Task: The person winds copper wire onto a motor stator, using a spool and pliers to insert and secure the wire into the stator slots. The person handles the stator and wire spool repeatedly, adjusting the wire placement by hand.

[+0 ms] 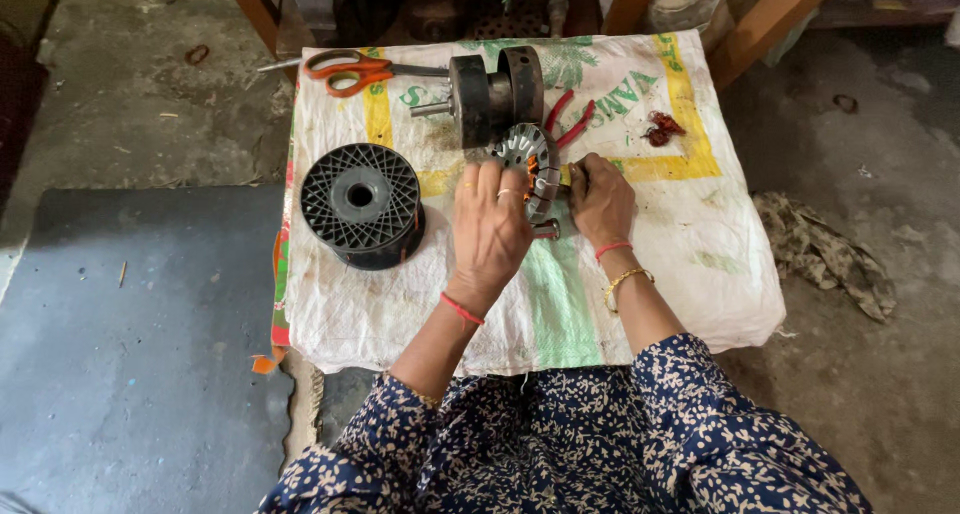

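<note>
Seen from above, both hands are gripping a round metal stator point(528, 154) standing on edge at the middle of a sack-covered tabletop point(690, 244): the left hand point(488, 229) is clasping its left face, the right hand point(600, 199) its right. A black spool point(361, 204) is lying left; a dark motor point(495, 94) and orange scissors point(350, 72) are sitting behind.

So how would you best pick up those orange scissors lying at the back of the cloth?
Probably by the orange handle loops of the scissors, coming straight down from above: they lie flat and closed on the woven sack cloth, loops toward the middle, blades pointing off the left edge.
</note>
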